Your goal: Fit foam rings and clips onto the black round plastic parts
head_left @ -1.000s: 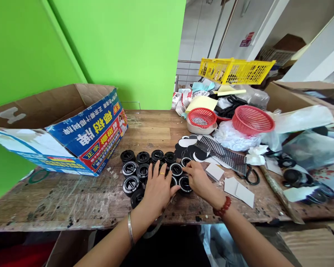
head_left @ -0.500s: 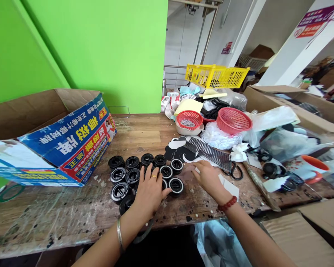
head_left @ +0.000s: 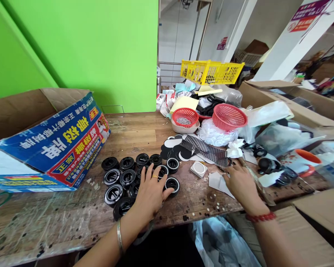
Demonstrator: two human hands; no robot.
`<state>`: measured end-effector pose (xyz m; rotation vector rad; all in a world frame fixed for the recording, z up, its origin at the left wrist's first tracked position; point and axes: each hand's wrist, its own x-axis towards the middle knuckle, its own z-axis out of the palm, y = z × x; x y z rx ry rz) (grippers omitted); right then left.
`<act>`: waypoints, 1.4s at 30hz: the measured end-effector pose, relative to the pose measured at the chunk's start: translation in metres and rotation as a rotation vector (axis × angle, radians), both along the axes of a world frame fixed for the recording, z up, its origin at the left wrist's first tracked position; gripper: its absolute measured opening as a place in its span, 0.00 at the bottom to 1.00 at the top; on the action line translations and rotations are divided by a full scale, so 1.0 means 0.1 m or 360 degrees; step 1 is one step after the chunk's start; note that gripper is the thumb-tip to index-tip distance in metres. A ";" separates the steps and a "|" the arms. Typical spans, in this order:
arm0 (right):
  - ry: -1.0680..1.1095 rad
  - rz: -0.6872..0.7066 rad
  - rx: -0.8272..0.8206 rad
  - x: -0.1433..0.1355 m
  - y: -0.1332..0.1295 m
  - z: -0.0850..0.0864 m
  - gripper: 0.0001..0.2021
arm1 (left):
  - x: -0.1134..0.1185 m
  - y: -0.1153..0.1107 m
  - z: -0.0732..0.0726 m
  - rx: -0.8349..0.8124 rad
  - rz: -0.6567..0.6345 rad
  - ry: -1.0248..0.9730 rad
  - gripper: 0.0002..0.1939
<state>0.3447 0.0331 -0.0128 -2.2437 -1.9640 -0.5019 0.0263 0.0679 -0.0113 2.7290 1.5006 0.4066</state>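
Note:
Several black round plastic pieces (head_left: 127,178), with a bar across the hollow middle and some with pale rims, stand in a tight cluster on the table. My left hand (head_left: 150,185) lies spread over the cluster's right side, fingers apart, hiding some pieces. Just right of its thumb is a pale-rimmed round piece (head_left: 172,185). Farther right, my right hand (head_left: 242,185) is bent down over the dark handles of the scissors (head_left: 229,161), mostly covering them. Between the hands lies a small square white stack (head_left: 199,169) with a circle on top. White paper pieces (head_left: 218,183) lie by the right fingertips.
A blue printed carton (head_left: 69,142) stands at the left. Behind the hands are black and white cutouts (head_left: 172,148), a perforated black sheet (head_left: 206,149) and red baskets (head_left: 229,116). A wooden stick (head_left: 260,185) and an orange-rimmed mug (head_left: 300,162) lie to the right.
My right hand has left the square white stack and moved right to the scissors. My left hand stays over the black pieces. The view has shifted slightly.

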 end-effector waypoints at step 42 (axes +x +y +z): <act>0.1000 0.0581 -0.0380 -1.73 1.60 -0.05 0.07 | -0.29 0.43 0.15 -0.0057 0.0278 0.0142 0.23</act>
